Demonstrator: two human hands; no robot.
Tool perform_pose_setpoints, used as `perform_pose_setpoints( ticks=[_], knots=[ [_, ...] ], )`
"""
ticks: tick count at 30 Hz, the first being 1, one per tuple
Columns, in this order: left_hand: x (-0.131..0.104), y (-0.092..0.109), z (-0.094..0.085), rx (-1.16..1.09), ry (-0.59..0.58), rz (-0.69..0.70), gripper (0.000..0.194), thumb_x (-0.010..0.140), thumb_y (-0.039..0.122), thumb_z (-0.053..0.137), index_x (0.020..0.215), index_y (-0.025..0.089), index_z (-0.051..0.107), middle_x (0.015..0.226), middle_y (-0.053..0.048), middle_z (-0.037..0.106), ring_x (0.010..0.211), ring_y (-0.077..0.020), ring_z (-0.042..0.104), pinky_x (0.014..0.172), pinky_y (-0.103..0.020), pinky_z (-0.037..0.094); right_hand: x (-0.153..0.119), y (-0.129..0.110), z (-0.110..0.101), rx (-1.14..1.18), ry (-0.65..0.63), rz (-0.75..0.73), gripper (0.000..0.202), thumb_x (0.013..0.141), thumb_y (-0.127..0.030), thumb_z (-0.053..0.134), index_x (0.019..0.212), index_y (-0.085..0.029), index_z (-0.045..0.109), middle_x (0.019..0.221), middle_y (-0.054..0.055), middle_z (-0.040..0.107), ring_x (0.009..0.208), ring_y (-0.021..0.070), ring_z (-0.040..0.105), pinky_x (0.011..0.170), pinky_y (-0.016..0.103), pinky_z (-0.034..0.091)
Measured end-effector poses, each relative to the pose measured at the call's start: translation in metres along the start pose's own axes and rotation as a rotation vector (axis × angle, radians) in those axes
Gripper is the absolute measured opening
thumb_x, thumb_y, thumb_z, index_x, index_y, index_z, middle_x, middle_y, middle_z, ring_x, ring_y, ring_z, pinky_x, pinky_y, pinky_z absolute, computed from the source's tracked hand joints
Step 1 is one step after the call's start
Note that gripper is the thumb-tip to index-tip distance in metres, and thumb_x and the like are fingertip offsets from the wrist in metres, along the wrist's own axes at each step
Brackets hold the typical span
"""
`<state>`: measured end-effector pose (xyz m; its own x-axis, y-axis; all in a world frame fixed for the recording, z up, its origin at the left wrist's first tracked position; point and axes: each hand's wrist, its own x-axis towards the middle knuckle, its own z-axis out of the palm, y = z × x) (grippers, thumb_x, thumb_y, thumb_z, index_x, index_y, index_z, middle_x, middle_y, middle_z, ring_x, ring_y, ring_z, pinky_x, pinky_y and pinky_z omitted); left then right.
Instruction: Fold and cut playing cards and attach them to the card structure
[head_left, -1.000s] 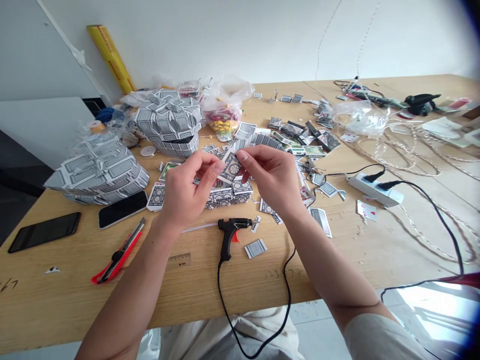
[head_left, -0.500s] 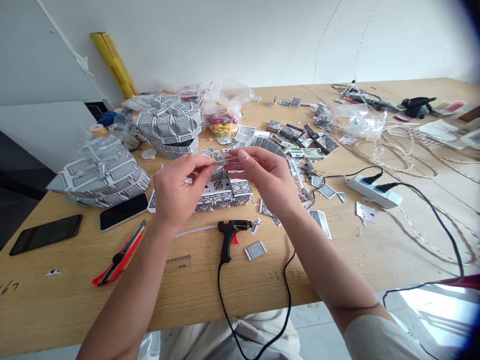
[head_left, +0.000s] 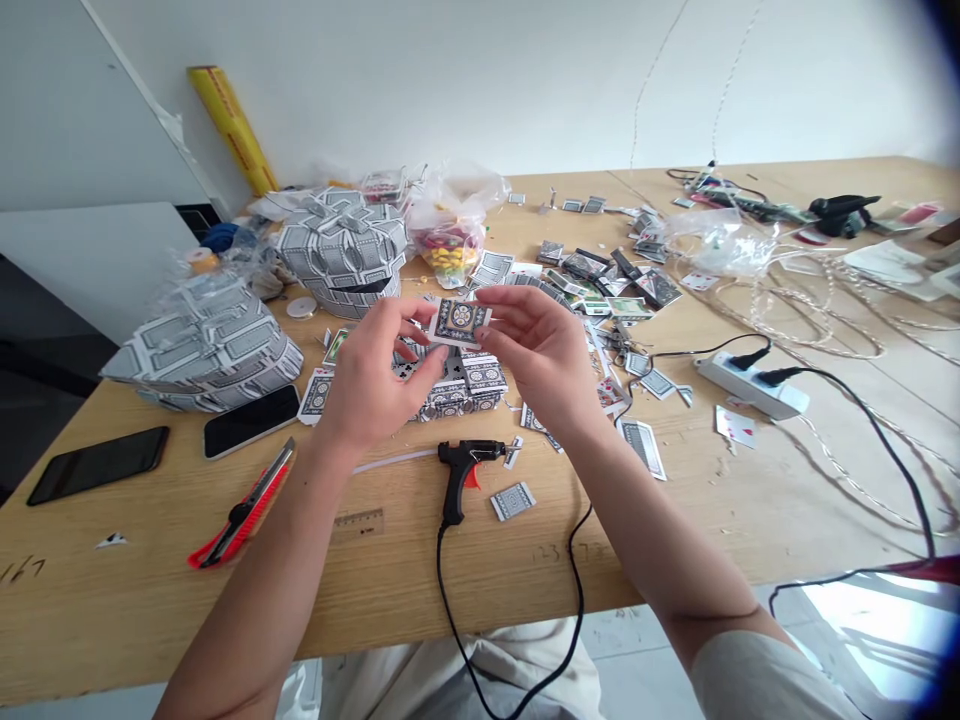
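A small playing card piece [head_left: 460, 322] with a dark patterned back is held up over the table. My right hand [head_left: 544, 355] pinches its right end between thumb and fingers. At the card's left edge is my left hand [head_left: 379, 375], its thumb and fingers apart; whether a fingertip still touches the card I cannot tell. Below and behind the hands lies a box-like build of playing cards [head_left: 480, 385], partly hidden by them. Nearer to me a black glue gun [head_left: 457, 475] with a red trigger lies on its side, beside a loose card [head_left: 514, 501].
Left of my arm lie a red utility knife [head_left: 241, 510] and two phones [head_left: 251, 422]. Two larger card-built shapes [head_left: 341, 245] stand behind. A power strip [head_left: 752, 385], cords and a pile of card boxes [head_left: 592, 270] are on the right. The glue gun's cable loops over the front edge.
The card has turned from edge-on to showing its patterned back. My left thumb and fingers have spread apart, while my right hand keeps the card.
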<state>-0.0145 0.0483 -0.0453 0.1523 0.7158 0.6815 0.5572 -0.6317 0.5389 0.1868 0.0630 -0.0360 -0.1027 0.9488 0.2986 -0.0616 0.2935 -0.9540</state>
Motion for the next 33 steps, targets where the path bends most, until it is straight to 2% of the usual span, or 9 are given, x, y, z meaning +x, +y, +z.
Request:
perform_pose_setpoints(
  ticks=[3, 7, 11, 15, 21, 29, 33],
  knots=[
    [0.0, -0.001, -0.001, -0.008, -0.029, -0.025, 0.047, 0.096, 0.019, 0.078, 0.14, 0.022, 0.061, 0.111, -0.002, 0.077, 0.087, -0.0151, 0.076, 0.078, -0.027, 0.064, 0.001, 0.005, -0.001, -0.037, -0.042, -0.018, 0.023, 0.088, -0.023, 0.077, 0.111, -0.022, 0.075, 0.112, 0.006, 0.081, 0.098, 0.021, 0.077, 0.09, 0.039, 0.067],
    [0.002, -0.008, -0.003, 0.078, -0.148, -0.112, 0.021, 0.103, 0.024, 0.07, 0.124, 0.023, 0.072, 0.096, -0.001, 0.079, 0.087, -0.0183, 0.075, 0.08, -0.031, 0.059, 0.008, 0.022, -0.002, -0.145, -0.155, -0.008, 0.018, 0.089, -0.021, 0.075, 0.107, -0.021, 0.077, 0.099, 0.004, 0.081, 0.09, 0.0193, 0.075, 0.081, 0.036, 0.063],
    [0.0, -0.032, 0.007, 0.03, -0.329, -0.291, 0.011, 0.102, 0.028, 0.07, 0.11, 0.023, 0.076, 0.088, -0.001, 0.079, 0.077, -0.0189, 0.072, 0.075, -0.032, 0.054, 0.018, 0.045, -0.004, -0.399, -0.226, 0.048, 0.018, 0.09, -0.014, 0.073, 0.106, -0.021, 0.08, 0.095, 0.003, 0.083, 0.082, 0.0186, 0.073, 0.08, 0.035, 0.059],
    [-0.006, -0.058, 0.025, 0.006, -0.412, -0.381, 0.011, 0.1, 0.03, 0.071, 0.106, 0.022, 0.077, 0.085, -0.001, 0.078, 0.074, -0.0196, 0.068, 0.073, -0.032, 0.051, 0.025, 0.06, -0.006, -0.665, -0.26, 0.061, 0.024, 0.092, -0.006, 0.067, 0.102, -0.02, 0.084, 0.099, 0.006, 0.086, 0.091, 0.0227, 0.078, 0.092, 0.037, 0.057],
    [-0.012, -0.07, 0.035, 0.008, -0.434, -0.421, 0.013, 0.1, 0.033, 0.07, 0.105, 0.022, 0.077, 0.09, -0.003, 0.081, 0.078, -0.0217, 0.07, 0.077, -0.034, 0.051, 0.026, 0.063, -0.008, -0.863, -0.29, 0.068, 0.034, 0.097, -0.005, 0.059, 0.11, -0.017, 0.087, 0.108, 0.011, 0.088, 0.102, 0.0276, 0.081, 0.096, 0.037, 0.055],
    [-0.015, -0.073, 0.037, 0.017, -0.437, -0.457, 0.013, 0.099, 0.033, 0.069, 0.103, 0.022, 0.076, 0.091, -0.005, 0.081, 0.079, -0.023, 0.072, 0.078, -0.035, 0.053, 0.024, 0.062, -0.008, -0.847, -0.322, 0.094, 0.041, 0.091, -0.001, 0.057, 0.117, -0.014, 0.086, 0.111, 0.013, 0.087, 0.103, 0.0277, 0.08, 0.097, 0.037, 0.055],
    [-0.015, -0.074, 0.038, 0.029, -0.402, -0.465, 0.014, 0.099, 0.033, 0.069, 0.104, 0.022, 0.076, 0.093, -0.006, 0.082, 0.083, -0.0238, 0.073, 0.081, -0.036, 0.053, 0.023, 0.061, -0.007, -0.853, -0.324, 0.097, 0.04, 0.094, -0.006, 0.058, 0.12, -0.016, 0.087, 0.113, 0.013, 0.087, 0.103, 0.0283, 0.08, 0.098, 0.04, 0.055]
  ],
)
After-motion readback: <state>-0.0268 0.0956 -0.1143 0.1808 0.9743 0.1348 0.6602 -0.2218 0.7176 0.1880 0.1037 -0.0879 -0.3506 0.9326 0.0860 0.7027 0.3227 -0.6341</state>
